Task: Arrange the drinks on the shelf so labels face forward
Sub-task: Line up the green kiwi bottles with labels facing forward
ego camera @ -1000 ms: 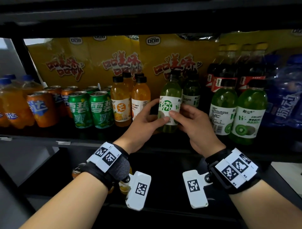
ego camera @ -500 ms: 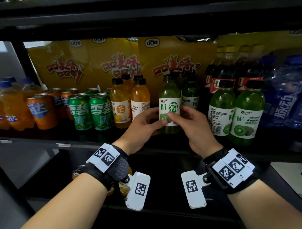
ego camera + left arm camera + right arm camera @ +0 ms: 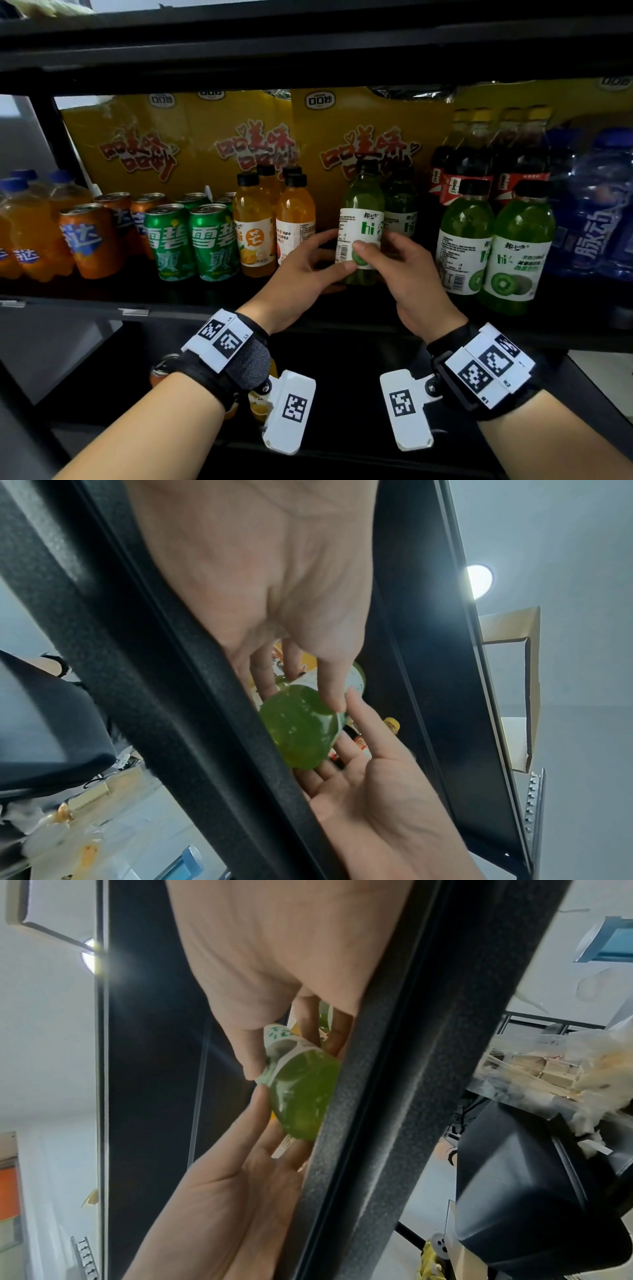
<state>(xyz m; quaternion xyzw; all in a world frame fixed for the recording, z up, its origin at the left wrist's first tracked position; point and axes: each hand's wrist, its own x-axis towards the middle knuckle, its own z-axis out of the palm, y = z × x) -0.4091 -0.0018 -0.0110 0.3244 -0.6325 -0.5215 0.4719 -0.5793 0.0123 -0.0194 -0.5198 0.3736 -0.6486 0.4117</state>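
While the green kiwi bottle (image 3: pixel 360 226) stands upright on the shelf (image 3: pixel 212 301), both the left hand (image 3: pixel 301 274) and right hand (image 3: pixel 407 274) pinch its label from opposite sides, seemingly mid-twist, label facing partly leftward.

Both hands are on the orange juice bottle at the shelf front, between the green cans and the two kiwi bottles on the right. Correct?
Not quite. The left hand and right hand hold a green kiwi bottle, not an orange one; the head view shows it. The orange juice bottles stand untouched to its left. The rest holds: it sits between the green cans and the two kiwi bottles on the right.
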